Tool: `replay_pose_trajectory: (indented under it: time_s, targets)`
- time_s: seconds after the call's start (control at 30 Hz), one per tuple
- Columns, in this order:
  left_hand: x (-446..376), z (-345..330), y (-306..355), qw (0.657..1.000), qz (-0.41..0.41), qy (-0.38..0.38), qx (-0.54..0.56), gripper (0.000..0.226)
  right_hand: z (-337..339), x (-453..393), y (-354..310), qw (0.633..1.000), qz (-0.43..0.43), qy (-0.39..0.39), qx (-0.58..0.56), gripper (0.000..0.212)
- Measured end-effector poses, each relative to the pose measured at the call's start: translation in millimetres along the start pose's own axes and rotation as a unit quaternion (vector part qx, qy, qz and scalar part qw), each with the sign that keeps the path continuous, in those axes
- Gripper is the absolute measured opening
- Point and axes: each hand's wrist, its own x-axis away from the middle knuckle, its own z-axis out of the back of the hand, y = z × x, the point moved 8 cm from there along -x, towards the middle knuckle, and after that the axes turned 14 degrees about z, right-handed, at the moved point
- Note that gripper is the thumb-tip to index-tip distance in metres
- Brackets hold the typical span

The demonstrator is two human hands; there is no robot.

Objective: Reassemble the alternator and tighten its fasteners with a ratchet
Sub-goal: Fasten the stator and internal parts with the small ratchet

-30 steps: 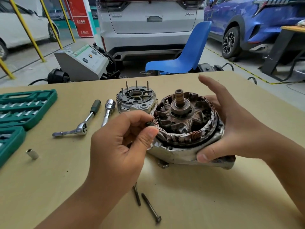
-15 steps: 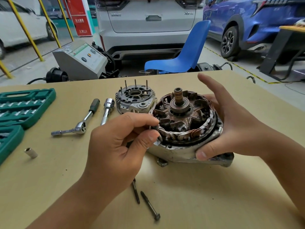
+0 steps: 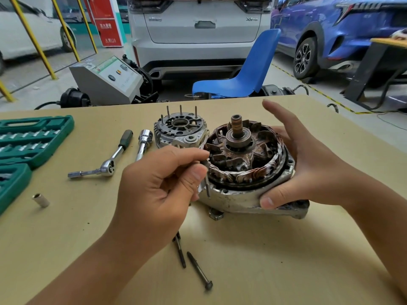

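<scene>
The open alternator body (image 3: 237, 199), with rusty rotor and copper windings showing, sits mid-table. My right hand (image 3: 308, 170) cups its right side, thumb on the housing, fingers curved behind. My left hand (image 3: 160, 186) pinches a thin metal pin (image 3: 207, 183) at the body's left rim, the pin pointing down into the housing edge. The rear cover (image 3: 180, 130) with upright studs stands just behind. A ratchet (image 3: 105, 166) and a long socket (image 3: 144, 142) lie to the left. Two long bolts (image 3: 198, 269) lie in front.
A green socket case (image 3: 33, 139) lies open at the left table edge, and a small loose socket (image 3: 41, 200) lies near it. Beyond the table stand a grey machine (image 3: 105, 80), a blue chair (image 3: 248, 71) and parked cars.
My left hand has lowered the pin along the alternator's left rim. The right hand keeps its hold and the body has barely moved.
</scene>
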Motion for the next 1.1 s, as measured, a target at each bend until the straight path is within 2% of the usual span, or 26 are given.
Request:
replay_pose_trajectory:
  time_s: [0.27,0.53,0.63,0.8,1.1]
  targets:
    - [3.6,-2.2,0.0,1.000,0.018,0.022,0.001,0.012,-0.4,0.0,0.6,1.000,0.000,-0.001,0.001,0.143]
    - [-0.6,0.3,-9.3,0.997,0.039,0.040,-0.056,0.005,-0.5,0.3,-0.2,1.000,0.002,-0.004,-0.002,0.140]
    - [0.0,-0.3,-12.7,0.997,0.057,0.033,-0.029,0.008,-0.2,0.4,0.5,1.000,0.000,-0.003,-0.001,0.141]
    - [0.5,2.6,-1.2,0.998,0.017,0.046,-0.037,0.001,-0.8,-0.7,0.2,1.000,0.002,-0.004,-0.003,0.142]
    - [3.2,-4.1,6.5,0.997,-0.017,0.043,-0.064,0.020,-0.1,1.0,-1.7,1.000,0.003,-0.006,0.005,0.141]
